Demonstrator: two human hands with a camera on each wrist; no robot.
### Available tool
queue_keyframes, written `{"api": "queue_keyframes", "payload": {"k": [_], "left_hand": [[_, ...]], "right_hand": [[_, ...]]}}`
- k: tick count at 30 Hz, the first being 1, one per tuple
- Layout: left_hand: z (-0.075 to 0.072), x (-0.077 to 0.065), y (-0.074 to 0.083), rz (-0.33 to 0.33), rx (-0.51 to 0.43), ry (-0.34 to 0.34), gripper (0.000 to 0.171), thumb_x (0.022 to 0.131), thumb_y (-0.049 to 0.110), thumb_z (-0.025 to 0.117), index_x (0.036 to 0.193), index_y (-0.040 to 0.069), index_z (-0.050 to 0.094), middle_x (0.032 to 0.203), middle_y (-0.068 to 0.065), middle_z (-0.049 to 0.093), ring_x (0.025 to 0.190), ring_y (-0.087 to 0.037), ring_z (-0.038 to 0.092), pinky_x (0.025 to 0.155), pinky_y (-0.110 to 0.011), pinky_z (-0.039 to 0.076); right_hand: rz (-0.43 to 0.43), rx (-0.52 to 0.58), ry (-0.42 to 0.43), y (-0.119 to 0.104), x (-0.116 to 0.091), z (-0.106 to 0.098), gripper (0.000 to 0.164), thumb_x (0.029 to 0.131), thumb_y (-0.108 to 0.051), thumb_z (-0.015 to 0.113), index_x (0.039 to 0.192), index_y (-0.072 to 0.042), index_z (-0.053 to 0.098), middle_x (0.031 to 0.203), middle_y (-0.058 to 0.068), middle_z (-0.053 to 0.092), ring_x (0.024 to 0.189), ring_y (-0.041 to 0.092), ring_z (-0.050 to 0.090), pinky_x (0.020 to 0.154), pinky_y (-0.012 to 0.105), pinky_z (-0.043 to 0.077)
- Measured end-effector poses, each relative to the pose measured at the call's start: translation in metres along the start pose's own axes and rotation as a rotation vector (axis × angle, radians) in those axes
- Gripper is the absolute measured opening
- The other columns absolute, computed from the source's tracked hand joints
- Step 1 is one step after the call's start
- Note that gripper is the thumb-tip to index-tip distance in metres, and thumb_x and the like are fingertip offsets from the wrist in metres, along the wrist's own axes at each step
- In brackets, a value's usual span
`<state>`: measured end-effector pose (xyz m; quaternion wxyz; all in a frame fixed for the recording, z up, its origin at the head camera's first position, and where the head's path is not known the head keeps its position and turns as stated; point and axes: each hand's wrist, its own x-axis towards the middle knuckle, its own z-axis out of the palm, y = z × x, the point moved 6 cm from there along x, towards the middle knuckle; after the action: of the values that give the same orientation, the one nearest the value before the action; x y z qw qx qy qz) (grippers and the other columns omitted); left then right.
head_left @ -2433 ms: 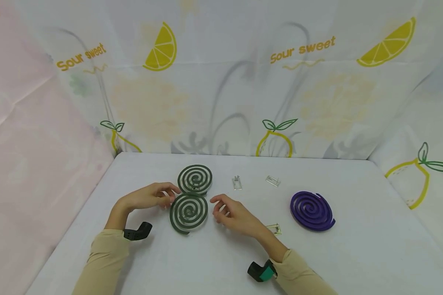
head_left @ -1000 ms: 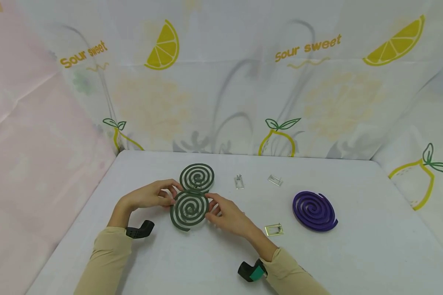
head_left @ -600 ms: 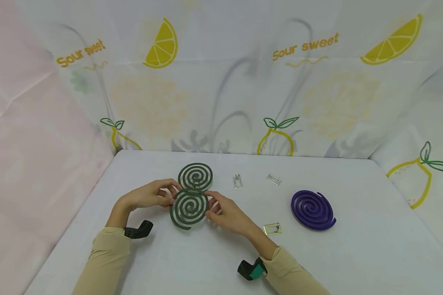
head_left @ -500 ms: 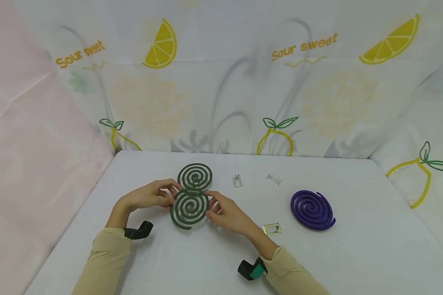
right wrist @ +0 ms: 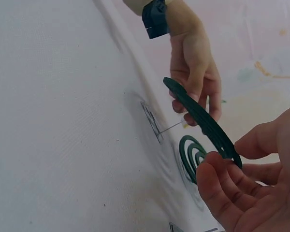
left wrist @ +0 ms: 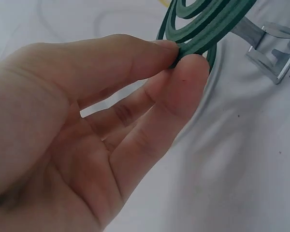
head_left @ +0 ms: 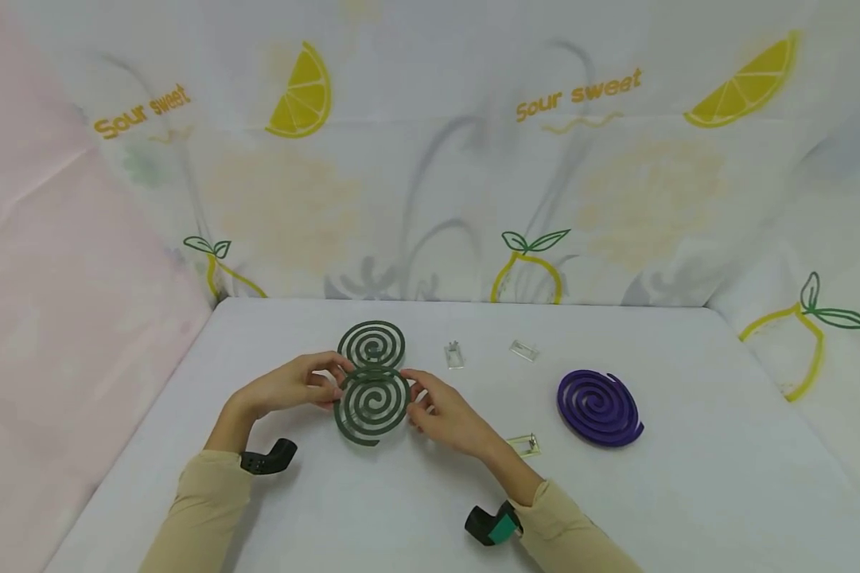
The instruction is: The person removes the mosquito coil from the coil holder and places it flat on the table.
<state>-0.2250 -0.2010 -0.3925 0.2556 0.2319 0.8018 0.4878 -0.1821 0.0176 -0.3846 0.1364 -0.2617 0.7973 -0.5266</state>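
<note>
Between my two hands a dark green mosquito coil (right wrist: 203,118) is held above the white table. My left hand (head_left: 297,387) pinches its left edge between thumb and fingers, and my right hand (head_left: 449,414) pinches the opposite edge. The right wrist view shows the coil tilted edge-on, with a small metal stand (right wrist: 152,123) on the table below it, a thin pin sticking out. Just behind lies a second green coil (head_left: 374,348), partly overlapped by the held one in the head view.
Two silver metal stands, one upright-tabbed (head_left: 454,356) and one slanted (head_left: 523,350), lie toward the back. A gold stand (head_left: 525,446) lies partly behind my right forearm. Farther right is a purple coil (head_left: 598,407). A lemon-printed cloth (head_left: 430,159) hangs behind the table.
My right hand has moved in from beside the near green coil and taken its right edge. The left hand has taken the left edge, and the coil has risen and shifted slightly right.
</note>
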Motion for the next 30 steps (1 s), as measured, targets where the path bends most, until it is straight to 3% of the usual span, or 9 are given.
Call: {"api": "queue_keyframes", "payload": {"k": [13,18,25,30], "left_hand": [[0.008,0.000,-0.007,-0.006,-0.058,0.016,0.037,0.091,0.001,0.054,0.128,0.004,0.048,0.110,-0.021,0.051,0.099,-0.020,0.065,0.080,-0.032,0.056],[0.010,0.003,-0.005,0.011,-0.068,0.022,0.036,0.091,0.001,0.054,0.127,0.004,0.049,0.109,-0.020,0.052,0.097,-0.018,0.065,0.080,-0.032,0.056],[0.011,0.008,0.000,0.000,-0.093,0.044,0.036,0.091,0.005,0.057,0.126,0.004,0.049,0.110,-0.019,0.051,0.097,-0.016,0.065,0.081,-0.032,0.056],[0.012,0.012,0.002,0.001,-0.099,0.046,0.038,0.091,0.009,0.060,0.127,0.004,0.049,0.111,-0.018,0.051,0.096,-0.016,0.065,0.080,-0.031,0.056]], "right_hand": [[0.017,0.006,-0.003,0.002,-0.004,-0.003,0.047,0.095,-0.008,0.052,0.140,-0.005,0.040,0.109,0.013,0.054,0.080,0.015,0.059,0.062,0.021,0.051],[0.023,0.001,0.015,0.003,-0.006,-0.006,0.047,0.095,-0.007,0.053,0.140,-0.006,0.040,0.109,0.014,0.054,0.079,0.015,0.059,0.061,0.020,0.051],[0.035,0.007,0.036,0.008,-0.006,-0.012,0.048,0.094,-0.001,0.052,0.140,0.000,0.039,0.108,0.018,0.054,0.080,0.024,0.060,0.061,0.021,0.051],[0.055,0.038,0.050,0.009,-0.006,-0.017,0.047,0.095,-0.006,0.053,0.140,-0.007,0.041,0.109,0.015,0.054,0.080,0.018,0.060,0.063,0.025,0.054]]}}
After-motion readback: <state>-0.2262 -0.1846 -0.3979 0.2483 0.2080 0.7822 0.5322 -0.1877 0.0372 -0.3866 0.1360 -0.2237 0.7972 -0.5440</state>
